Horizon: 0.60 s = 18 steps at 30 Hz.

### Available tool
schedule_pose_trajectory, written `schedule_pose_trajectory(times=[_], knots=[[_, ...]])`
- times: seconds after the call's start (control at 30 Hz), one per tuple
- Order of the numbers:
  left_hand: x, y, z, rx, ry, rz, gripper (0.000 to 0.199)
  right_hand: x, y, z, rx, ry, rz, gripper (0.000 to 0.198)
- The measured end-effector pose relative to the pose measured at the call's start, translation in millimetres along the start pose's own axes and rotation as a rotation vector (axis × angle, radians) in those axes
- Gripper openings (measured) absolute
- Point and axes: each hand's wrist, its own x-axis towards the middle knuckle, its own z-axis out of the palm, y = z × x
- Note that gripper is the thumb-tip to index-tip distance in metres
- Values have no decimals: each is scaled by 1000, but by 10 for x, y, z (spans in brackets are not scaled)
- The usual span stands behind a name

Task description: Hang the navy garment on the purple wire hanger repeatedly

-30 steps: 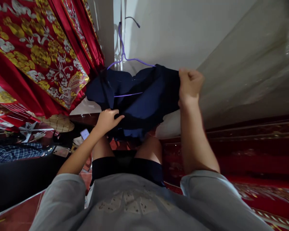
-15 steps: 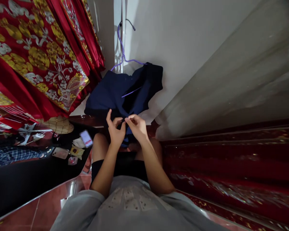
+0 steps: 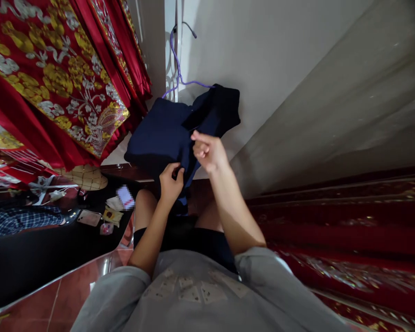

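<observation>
A dark navy shirt [image 3: 159, 131] hangs on a purple wire hanger [image 3: 179, 74] in front of my knees, its front opening partly spread and in deep shadow. Low on that front, my left hand [image 3: 171, 184] is closed, thumb and forefinger pinching the dark cloth. Higher and to the right, my right hand [image 3: 209, 151] is also closed, its thumb and forefinger pressed together at the edge of the opening, the other fingers curled in. Whether anything small sits in either pinch is too dark to make out.
Red cloth with gold and silver embroidery [image 3: 72, 78] hangs at left. Below it, a black tabletop [image 3: 38, 263] holds a phone [image 3: 89, 218] and small packets [image 3: 112, 215]. A person's checked-clad leg [image 3: 24, 220] is beyond. A pale wall [image 3: 263, 60] stands ahead; red glossy material [image 3: 332, 230] lies right.
My hands, close together at the shirt front before, are now apart. The right has risen up and to the right; the left has closed its raised fingers and stayed low.
</observation>
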Motion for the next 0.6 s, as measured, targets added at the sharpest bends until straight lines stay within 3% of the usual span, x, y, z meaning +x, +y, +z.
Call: schedule_pose_trajectory(times=[0.13,0.27,0.33,0.47,0.6], knots=[[161,-85,-12,87,-48,71,11,453,-629,241,-100,12,-101,38],[388,-79,-95,138,-189,209,9,401,-843,379,-137,-31,-140,38],[588,72,-228,111,-207,320,11,253,-826,385,-155,-76,-184,35],[1149,630,-615,37,-65,552,36,10,-842,394,-281,-130,-272,33],[1591,1051,-845,154,-130,738,32,-25,-919,454,-392,-169,-381,38]])
